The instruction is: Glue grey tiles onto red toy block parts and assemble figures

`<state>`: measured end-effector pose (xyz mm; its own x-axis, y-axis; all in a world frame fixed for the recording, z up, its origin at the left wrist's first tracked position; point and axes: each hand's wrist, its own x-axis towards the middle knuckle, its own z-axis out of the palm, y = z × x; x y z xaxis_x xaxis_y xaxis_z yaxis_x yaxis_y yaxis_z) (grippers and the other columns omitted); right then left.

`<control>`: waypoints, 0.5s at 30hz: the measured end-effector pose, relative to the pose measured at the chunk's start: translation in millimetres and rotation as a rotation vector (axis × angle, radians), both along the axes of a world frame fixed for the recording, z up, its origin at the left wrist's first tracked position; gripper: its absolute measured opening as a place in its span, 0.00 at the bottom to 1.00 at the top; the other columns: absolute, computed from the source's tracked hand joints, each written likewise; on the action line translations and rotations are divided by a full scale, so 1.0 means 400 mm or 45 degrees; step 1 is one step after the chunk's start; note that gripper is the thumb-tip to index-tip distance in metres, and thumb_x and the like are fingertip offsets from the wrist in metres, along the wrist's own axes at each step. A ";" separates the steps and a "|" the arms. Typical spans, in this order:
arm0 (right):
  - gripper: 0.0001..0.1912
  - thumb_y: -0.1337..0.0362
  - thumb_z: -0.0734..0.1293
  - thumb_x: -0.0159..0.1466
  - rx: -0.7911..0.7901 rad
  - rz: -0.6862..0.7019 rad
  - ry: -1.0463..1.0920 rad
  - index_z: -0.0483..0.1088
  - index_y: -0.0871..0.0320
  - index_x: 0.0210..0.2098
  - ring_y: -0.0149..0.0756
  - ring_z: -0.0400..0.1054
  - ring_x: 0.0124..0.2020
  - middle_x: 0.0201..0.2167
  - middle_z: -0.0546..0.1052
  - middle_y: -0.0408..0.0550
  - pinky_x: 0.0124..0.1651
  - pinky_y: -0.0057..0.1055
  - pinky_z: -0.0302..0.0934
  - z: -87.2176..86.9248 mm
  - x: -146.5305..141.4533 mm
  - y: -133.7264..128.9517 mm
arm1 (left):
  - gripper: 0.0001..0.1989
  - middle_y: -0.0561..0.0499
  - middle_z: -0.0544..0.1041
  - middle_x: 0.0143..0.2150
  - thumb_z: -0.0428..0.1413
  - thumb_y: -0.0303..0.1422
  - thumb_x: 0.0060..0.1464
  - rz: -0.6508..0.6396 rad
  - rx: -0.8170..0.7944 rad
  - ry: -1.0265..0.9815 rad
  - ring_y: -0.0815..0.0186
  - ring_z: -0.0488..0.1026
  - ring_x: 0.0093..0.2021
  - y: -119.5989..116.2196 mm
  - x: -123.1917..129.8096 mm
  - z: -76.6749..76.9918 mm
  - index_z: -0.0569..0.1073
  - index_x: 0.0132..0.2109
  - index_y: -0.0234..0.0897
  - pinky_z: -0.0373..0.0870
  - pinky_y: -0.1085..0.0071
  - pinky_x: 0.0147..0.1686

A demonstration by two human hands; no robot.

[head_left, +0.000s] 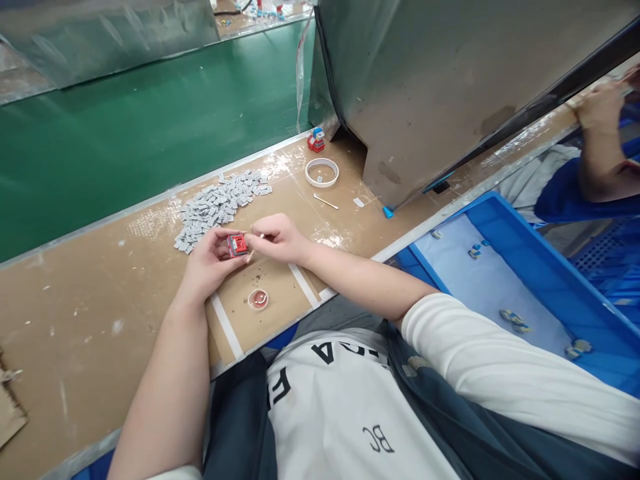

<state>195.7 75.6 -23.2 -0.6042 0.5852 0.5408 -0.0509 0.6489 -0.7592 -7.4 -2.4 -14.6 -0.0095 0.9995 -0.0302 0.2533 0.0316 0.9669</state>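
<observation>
My left hand (pixel 206 261) is closed around a small red and grey toy part (pixel 239 245), with its red hollow side facing up. Close against it, my right hand (pixel 281 240) pinches a thin cotton swab (pixel 251 256), mostly hidden by the fingers. Whether the swab touches the toy part I cannot tell. Below the hands, a small clear cup (pixel 258 299) with reddish liquid stands on the brown table (pixel 125 320). Just beyond my left hand lies a heap of small grey flat pieces (pixel 215 207).
A white tape ring (pixel 321 184), a loose cotton swab (pixel 326 201) and a red-and-blue toy (pixel 316 140) lie farther back. A metal housing (pixel 415 87) rises behind them. At right, a blue bin (pixel 545 267) holds several toys; another person's arm (pixel 603 153) is beyond.
</observation>
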 end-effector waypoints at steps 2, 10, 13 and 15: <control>0.24 0.58 0.62 0.76 -0.038 -0.183 0.050 0.49 0.52 0.25 0.28 0.51 0.27 0.23 0.53 0.36 0.35 0.30 0.49 -0.004 -0.010 0.011 | 0.36 0.48 0.84 0.47 0.80 0.46 0.41 0.017 -0.003 0.028 0.62 0.83 0.37 -0.001 -0.001 -0.002 0.76 0.54 0.40 0.82 0.66 0.39; 0.24 0.56 0.62 0.76 -0.111 -0.258 -0.076 0.52 0.54 0.25 0.29 0.53 0.29 0.24 0.59 0.37 0.37 0.31 0.48 0.003 -0.020 0.016 | 0.38 0.48 0.84 0.47 0.82 0.47 0.36 0.029 -0.019 0.046 0.60 0.83 0.37 0.003 -0.002 -0.006 0.76 0.52 0.40 0.83 0.65 0.39; 0.24 0.55 0.62 0.76 -0.094 -0.269 -0.062 0.52 0.54 0.25 0.28 0.53 0.29 0.24 0.60 0.38 0.37 0.32 0.47 0.004 -0.019 0.015 | 0.39 0.48 0.84 0.45 0.81 0.49 0.37 0.034 -0.029 0.059 0.59 0.84 0.38 0.002 0.000 -0.001 0.76 0.52 0.40 0.83 0.64 0.41; 0.24 0.55 0.61 0.76 -0.092 -0.286 -0.025 0.52 0.54 0.25 0.29 0.54 0.29 0.25 0.60 0.38 0.37 0.31 0.48 0.005 -0.020 0.015 | 0.38 0.48 0.84 0.45 0.81 0.49 0.39 0.034 -0.040 0.069 0.59 0.84 0.39 0.002 0.002 0.004 0.76 0.53 0.40 0.83 0.63 0.42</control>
